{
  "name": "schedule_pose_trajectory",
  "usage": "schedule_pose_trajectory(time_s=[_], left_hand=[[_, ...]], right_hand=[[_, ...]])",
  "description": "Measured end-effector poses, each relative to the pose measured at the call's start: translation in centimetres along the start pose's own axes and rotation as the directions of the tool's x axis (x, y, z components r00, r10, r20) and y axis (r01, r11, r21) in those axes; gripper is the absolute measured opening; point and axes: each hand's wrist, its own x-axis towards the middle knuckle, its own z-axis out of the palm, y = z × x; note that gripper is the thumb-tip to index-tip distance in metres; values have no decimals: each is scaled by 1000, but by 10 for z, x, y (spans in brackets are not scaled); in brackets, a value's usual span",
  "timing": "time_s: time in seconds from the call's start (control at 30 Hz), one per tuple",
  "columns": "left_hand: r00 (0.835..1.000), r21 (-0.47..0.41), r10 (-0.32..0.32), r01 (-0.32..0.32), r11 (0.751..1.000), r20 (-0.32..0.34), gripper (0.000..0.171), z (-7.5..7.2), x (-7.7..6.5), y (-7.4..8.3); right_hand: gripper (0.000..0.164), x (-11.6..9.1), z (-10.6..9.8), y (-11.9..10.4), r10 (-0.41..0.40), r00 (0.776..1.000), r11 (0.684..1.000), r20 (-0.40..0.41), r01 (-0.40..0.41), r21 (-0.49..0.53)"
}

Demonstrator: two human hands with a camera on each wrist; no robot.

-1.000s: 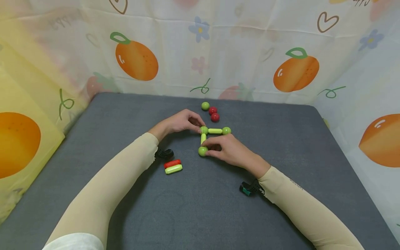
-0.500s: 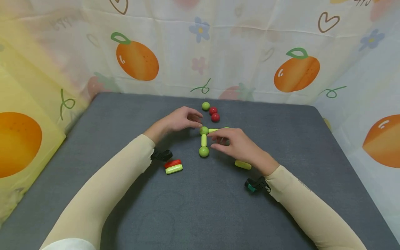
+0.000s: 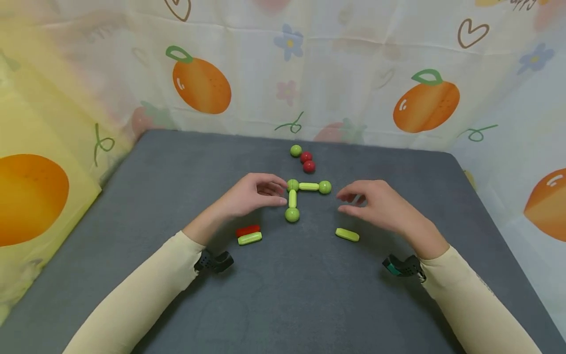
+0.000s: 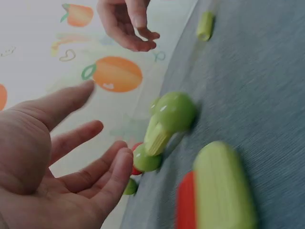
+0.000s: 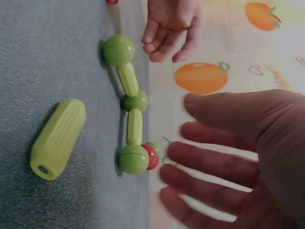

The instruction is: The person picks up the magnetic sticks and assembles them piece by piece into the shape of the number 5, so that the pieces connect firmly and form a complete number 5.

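Three green balls and two yellow-green rods form an L on the table. Its corner ball (image 3: 293,185) lies at the back left, one rod (image 3: 308,187) runs right to an end ball (image 3: 325,187), and another rod (image 3: 292,198) runs to the near ball (image 3: 292,215). My left hand (image 3: 254,194) is just left of the L, fingers loosely bent, holding nothing; the left wrist view shows its bare palm. To the right of the L hovers my right hand (image 3: 380,204), thumb and fingers apart around nothing. A loose yellow-green rod (image 5: 58,138) lies below it.
Behind the L lie a loose green ball (image 3: 296,150) and two red balls (image 3: 309,166). A red rod (image 3: 248,230) and a yellow-green rod (image 3: 249,238) sit side by side near my left wrist. A fruit-printed curtain (image 3: 345,64) hangs behind the grey table (image 3: 292,295).
Both hands have let go of the L. The right has drawn away to the right, uncovering the loose rod; the left has moved back toward me. The L stays where it was.
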Motion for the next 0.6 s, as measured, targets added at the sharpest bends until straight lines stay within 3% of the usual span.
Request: schedule_pose_trajectory(time_s=[0.13,0.23,0.33,0.47,0.6], left_hand=[[1000,4,5,-5,1000,3,39,14,-4,-4],[1000,85,-11,11,996,-3,39,21,-5,-7],[999,165,-34,36,986,-18,38,26,-7,-9],[998,224,-45,53,973,-38,35,30,-5,-7],[998,264,-55,63,963,-38,32,34,-3,-5]], right_hand=[[18,-5,4,3,27,990,999,139,-23,-26],[16,-4,10,4,77,965,996,252,-64,-61],[14,-2,16,2,119,941,992,316,-99,-79],[8,0,22,1,108,939,993,325,-87,-79],[7,3,29,5,47,965,995,257,-23,-94]])
